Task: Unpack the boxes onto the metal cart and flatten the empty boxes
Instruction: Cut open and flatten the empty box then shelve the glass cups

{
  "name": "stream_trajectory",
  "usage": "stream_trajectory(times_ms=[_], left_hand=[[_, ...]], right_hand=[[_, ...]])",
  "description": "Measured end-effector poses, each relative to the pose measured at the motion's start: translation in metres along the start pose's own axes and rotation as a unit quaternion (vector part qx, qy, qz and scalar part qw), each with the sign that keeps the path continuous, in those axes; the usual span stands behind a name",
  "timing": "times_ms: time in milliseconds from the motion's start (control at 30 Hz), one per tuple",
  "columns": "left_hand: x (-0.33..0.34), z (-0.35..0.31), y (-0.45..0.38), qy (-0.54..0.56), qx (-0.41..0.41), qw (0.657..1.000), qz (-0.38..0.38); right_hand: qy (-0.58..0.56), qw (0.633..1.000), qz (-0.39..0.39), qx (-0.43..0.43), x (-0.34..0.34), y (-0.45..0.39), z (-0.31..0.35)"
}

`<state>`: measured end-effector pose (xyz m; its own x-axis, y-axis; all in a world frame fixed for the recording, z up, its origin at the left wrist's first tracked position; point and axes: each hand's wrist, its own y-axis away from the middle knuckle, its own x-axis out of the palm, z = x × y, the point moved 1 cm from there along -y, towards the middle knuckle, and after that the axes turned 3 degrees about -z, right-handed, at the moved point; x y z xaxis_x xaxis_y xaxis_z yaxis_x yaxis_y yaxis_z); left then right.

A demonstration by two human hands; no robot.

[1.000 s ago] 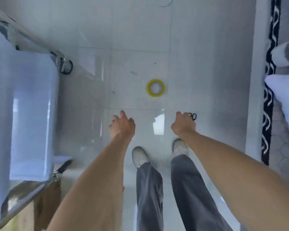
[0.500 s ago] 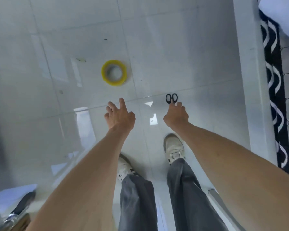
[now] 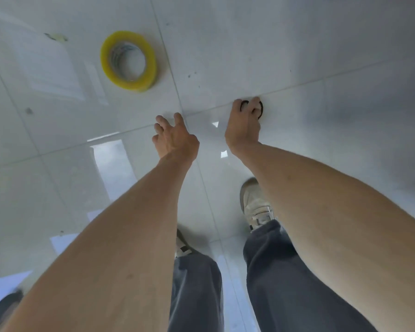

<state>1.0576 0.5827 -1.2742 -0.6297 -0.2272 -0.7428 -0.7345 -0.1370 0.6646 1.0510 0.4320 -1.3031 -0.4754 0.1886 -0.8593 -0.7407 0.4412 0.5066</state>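
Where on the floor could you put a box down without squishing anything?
Biggest bare patch: the white tiles right of the yellow tape roll and beyond the right hand. There is more bare floor on the left, below the tape and beside the left hand. It is crowded in the middle, around both hands, the black scissors and the shoes.

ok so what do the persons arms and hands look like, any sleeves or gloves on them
Both forearms are bare right up to the frame edge, so no sleeves show. The left hand and right hand wear no gloves; no rings, watch or wristband can be seen. Below them are blue-grey trousers and pale, off-white shoes.
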Motion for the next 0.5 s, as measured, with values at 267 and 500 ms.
stream_trajectory(times_ms=[267, 500], left_hand=[[0.009, 0.003, 0.004, -0.015, 0.009, 1.0, -0.003], [-0.02, 0.007, 0.037, 0.031, -0.049, 0.998, 0.024]], right_hand=[[-0.109, 0.993, -0.037, 0.005, 0.005, 0.031, 0.024], [-0.172, 0.985, 0.02, -0.003, -0.013, 0.071, 0.02]])
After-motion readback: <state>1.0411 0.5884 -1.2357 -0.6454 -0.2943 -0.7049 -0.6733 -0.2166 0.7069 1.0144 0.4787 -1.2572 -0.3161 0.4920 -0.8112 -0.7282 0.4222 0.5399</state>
